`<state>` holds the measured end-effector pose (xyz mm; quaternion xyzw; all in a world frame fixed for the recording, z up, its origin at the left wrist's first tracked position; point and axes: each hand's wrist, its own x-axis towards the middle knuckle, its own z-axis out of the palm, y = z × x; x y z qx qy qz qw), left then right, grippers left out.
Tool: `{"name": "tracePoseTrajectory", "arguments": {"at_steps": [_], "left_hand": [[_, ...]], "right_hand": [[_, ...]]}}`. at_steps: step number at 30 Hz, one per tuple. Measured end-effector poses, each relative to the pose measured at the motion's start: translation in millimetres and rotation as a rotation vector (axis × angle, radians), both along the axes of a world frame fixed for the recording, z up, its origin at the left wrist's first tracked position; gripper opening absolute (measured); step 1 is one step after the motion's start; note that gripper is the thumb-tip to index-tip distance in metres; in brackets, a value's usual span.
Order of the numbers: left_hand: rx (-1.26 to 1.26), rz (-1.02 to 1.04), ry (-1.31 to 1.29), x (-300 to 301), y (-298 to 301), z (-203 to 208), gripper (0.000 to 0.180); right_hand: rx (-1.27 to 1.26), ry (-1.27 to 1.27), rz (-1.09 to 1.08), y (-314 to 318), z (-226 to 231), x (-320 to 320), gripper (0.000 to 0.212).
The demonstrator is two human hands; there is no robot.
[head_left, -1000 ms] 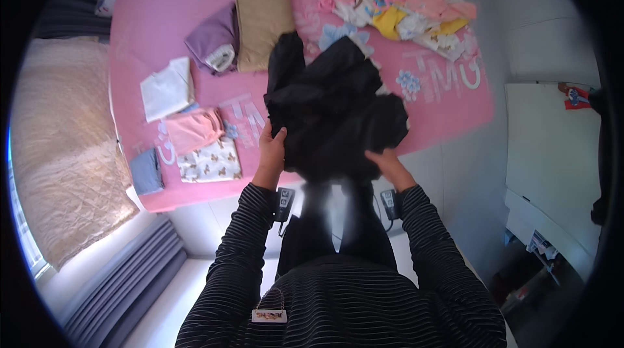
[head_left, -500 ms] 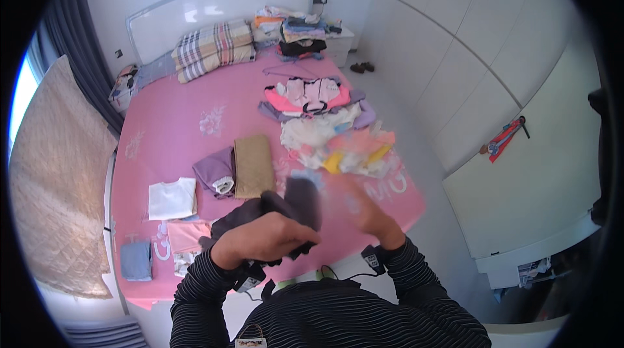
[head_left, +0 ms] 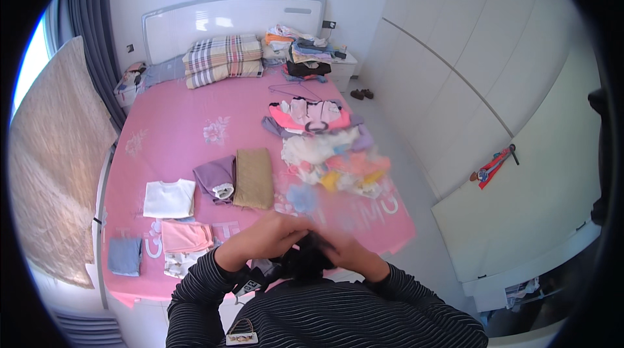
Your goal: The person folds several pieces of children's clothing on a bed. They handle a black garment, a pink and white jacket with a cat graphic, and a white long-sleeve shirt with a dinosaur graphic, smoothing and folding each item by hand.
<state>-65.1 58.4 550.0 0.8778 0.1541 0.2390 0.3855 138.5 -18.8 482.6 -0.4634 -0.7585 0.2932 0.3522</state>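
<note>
A dark, nearly black garment hangs bunched between my hands, close to my body at the bed's near edge. My left hand pinches its upper edge. Beside it, my right hand has its fingers curled at the same cloth. The garment's exact kind cannot be made out. On the bed ahead lie a folded tan garment and a folded purple garment. To their left are a white folded top, a pink folded piece and a folded blue piece.
A loose heap of clothes covers the bed's right side, with a purple hanger beyond it. Plaid folded bedding and a clothes stack are near the headboard. Dark shoes stand on the floor.
My right hand has come left to meet my left hand at the dark garment. The garment has been drawn down toward my body. The view has shifted slightly.
</note>
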Motion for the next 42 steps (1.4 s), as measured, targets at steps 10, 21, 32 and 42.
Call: {"name": "tracePoseTrajectory", "arguments": {"at_steps": [10, 21, 32, 42], "left_hand": [[0.072, 0.202, -0.001, -4, 16, -74, 0.043], [-0.606, 0.297, -0.274, 29, -7, -162, 0.054], [-0.097, 0.747, -0.205, 35, 2, -152, 0.032], [0.018, 0.504, -0.274, 2, -5, -76, 0.011]], "right_hand": [[0.282, 0.015, -0.319, 4, 48, 20, 0.022], [0.358, -0.007, -0.391, -9, 53, 16, 0.018], [0.407, -0.159, -0.429, -25, 31, 32, 0.023], [0.278, -0.141, -0.615, -28, -13, 70, 0.020]]}}
